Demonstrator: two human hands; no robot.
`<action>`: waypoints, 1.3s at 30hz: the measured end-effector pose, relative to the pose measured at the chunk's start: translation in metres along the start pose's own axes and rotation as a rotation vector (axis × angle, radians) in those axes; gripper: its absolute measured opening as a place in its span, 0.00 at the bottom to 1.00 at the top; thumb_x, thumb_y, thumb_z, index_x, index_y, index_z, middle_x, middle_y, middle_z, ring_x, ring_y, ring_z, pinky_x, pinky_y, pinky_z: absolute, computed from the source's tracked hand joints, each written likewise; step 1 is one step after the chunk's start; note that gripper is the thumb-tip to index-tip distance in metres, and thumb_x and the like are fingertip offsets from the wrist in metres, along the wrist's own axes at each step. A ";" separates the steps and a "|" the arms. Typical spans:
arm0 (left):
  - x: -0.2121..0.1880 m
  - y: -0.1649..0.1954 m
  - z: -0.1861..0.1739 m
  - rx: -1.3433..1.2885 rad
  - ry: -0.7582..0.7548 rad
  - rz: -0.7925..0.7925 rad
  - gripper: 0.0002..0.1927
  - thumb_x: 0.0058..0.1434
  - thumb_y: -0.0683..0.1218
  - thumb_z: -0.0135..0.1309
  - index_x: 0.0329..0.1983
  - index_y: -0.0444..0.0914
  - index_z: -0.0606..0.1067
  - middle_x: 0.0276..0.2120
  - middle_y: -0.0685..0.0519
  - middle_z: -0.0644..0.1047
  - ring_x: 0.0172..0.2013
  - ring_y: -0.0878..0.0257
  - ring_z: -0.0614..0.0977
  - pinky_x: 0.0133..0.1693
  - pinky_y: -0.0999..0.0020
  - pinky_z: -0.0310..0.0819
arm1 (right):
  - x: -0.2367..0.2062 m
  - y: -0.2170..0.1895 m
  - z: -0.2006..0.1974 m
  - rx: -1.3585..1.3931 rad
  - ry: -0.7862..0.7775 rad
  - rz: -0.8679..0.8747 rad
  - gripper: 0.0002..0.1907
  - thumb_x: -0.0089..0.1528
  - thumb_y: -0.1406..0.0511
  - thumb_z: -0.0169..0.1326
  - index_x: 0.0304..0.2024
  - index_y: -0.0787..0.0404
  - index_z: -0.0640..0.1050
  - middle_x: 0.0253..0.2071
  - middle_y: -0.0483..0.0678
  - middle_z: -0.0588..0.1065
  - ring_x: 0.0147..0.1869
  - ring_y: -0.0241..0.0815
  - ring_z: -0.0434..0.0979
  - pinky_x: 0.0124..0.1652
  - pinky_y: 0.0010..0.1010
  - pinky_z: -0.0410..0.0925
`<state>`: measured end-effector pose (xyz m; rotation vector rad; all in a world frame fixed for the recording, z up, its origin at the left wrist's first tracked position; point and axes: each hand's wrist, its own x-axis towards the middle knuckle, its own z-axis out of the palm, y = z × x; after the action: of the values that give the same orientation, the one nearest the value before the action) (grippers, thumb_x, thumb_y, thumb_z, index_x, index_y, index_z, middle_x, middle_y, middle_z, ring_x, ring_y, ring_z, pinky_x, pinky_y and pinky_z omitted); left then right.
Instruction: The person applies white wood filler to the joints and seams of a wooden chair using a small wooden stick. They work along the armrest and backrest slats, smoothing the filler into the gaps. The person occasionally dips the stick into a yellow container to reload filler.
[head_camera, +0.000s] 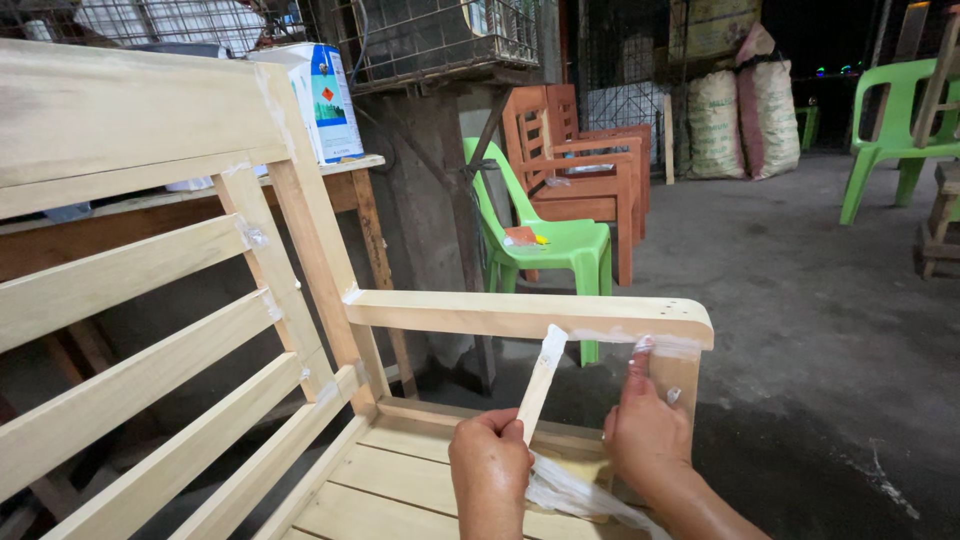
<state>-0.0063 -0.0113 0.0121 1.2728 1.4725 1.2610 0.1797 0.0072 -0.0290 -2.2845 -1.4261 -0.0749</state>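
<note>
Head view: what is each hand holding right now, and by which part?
The left hand holds a flat wooden stick by its lower end. The right hand holds nothing; its finger presses white filler under the armrest.

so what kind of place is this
Probably a small furniture workshop, open to the dark outside. An unfinished bare-wood bench is being filled with white putty off a wooden stick, finished wooden chairs wait behind, and stuffed sacks stand on the concrete floor.

Two hands (490, 465); two green plastic chairs (545, 240); one unfinished wooden bench (180, 300); two sacks (715, 120)
</note>
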 end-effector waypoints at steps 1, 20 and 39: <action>0.000 -0.001 0.000 0.008 0.000 0.024 0.09 0.60 0.41 0.57 0.39 0.34 0.85 0.19 0.47 0.81 0.19 0.61 0.80 0.25 0.63 0.72 | -0.001 0.000 -0.003 0.009 0.003 -0.006 0.60 0.60 0.60 0.54 0.76 0.66 0.26 0.58 0.53 0.73 0.50 0.53 0.81 0.56 0.45 0.70; 0.003 -0.005 -0.001 -0.005 -0.012 0.056 0.10 0.60 0.41 0.56 0.39 0.35 0.86 0.16 0.48 0.79 0.15 0.62 0.78 0.22 0.64 0.70 | 0.015 -0.030 0.012 -0.165 -0.028 -0.251 0.57 0.57 0.66 0.57 0.77 0.39 0.36 0.52 0.52 0.74 0.51 0.52 0.80 0.54 0.49 0.68; -0.001 0.001 -0.001 0.001 -0.014 0.028 0.10 0.60 0.40 0.56 0.40 0.35 0.86 0.19 0.48 0.81 0.18 0.62 0.80 0.25 0.65 0.72 | -0.005 0.004 0.009 0.182 0.046 -0.058 0.58 0.58 0.61 0.56 0.79 0.55 0.33 0.57 0.47 0.74 0.50 0.54 0.79 0.54 0.43 0.70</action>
<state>-0.0065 -0.0128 0.0132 1.3045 1.4504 1.2673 0.1787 0.0050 -0.0394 -2.0814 -1.4154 -0.0146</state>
